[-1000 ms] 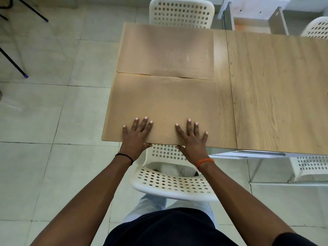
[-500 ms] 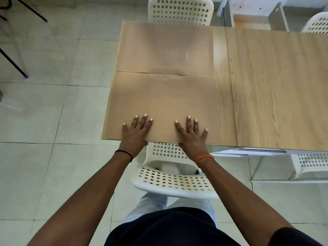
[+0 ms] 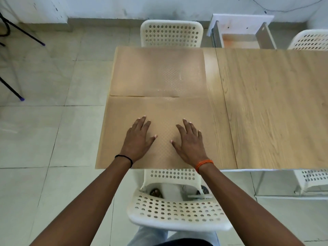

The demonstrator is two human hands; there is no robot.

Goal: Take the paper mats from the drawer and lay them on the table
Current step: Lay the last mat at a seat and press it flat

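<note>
On the wooden surface (image 3: pixel 266 107) two paper mats lie flat, touching along one edge: the near mat (image 3: pixel 186 107) at 6 o'clock, the far mat (image 3: pixel 158 71) at 12 o'clock; both hands rest palm-down on the near mat with straight, spread fingers, grasping nothing, the left hand (image 3: pixel 137 141) beside the right hand (image 3: pixel 190 142); one open drawer (image 3: pixel 241 35) stands beyond the surface at 1 o'clock; four white perforated chairs show, one (image 3: pixel 177 210) at 6 o'clock
</note>
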